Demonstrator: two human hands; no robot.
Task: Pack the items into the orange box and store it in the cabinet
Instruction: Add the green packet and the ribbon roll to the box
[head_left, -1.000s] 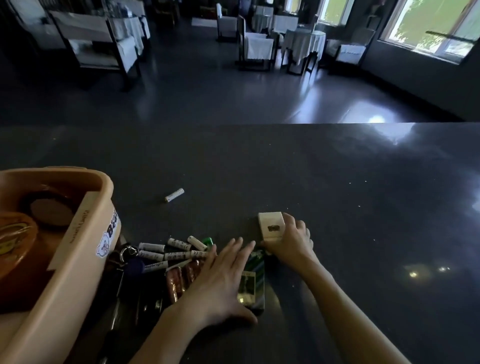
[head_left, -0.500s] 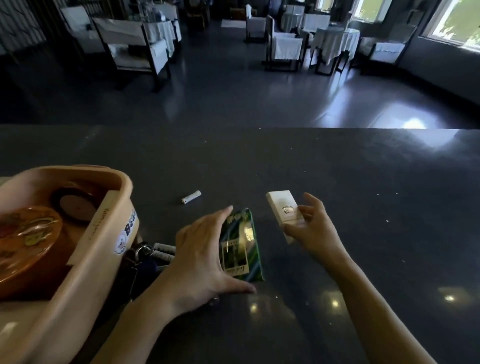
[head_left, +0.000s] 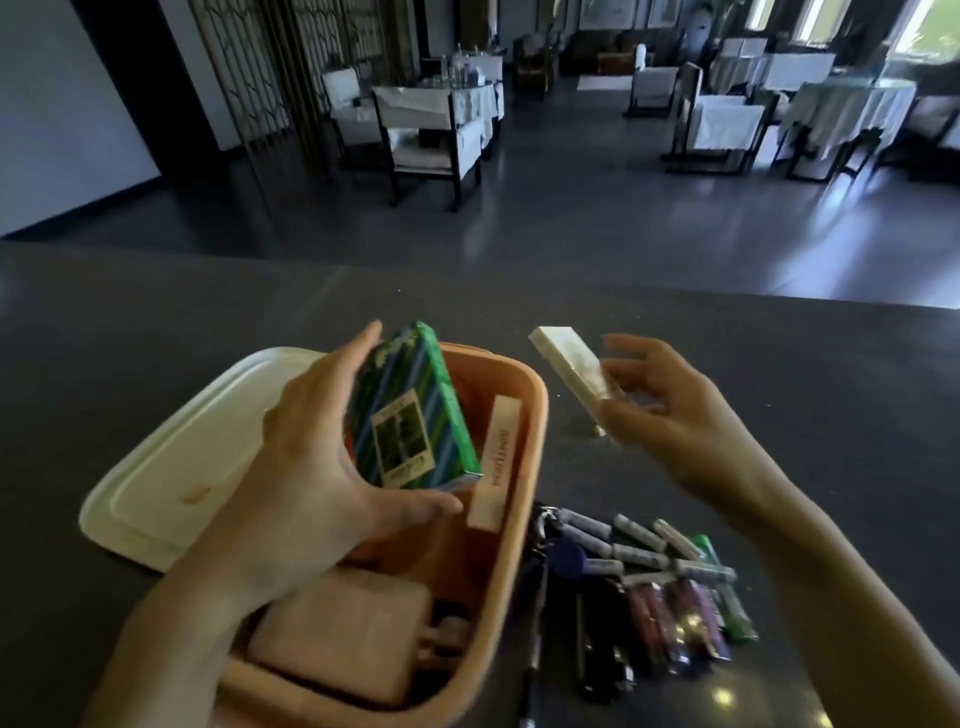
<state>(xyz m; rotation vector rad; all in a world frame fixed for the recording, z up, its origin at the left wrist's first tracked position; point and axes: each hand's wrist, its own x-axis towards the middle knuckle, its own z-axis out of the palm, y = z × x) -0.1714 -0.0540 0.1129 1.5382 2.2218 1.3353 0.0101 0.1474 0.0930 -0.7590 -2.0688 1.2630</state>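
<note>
A green striped cardboard pack (head_left: 410, 410) is gripped by the left hand (head_left: 306, 467), thumb beneath and fingers curled over it, above the open orange plastic box (head_left: 530, 467). A slim white rectangular pack (head_left: 569, 374) is pinched by the right hand (head_left: 670, 421), just beside the box.

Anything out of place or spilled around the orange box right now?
Nothing spilled or damaged. The lid lies flat left of the orange box, and batteries, keys and lighters sit in a loose heap on the counter to its right, not yet packed.
</note>
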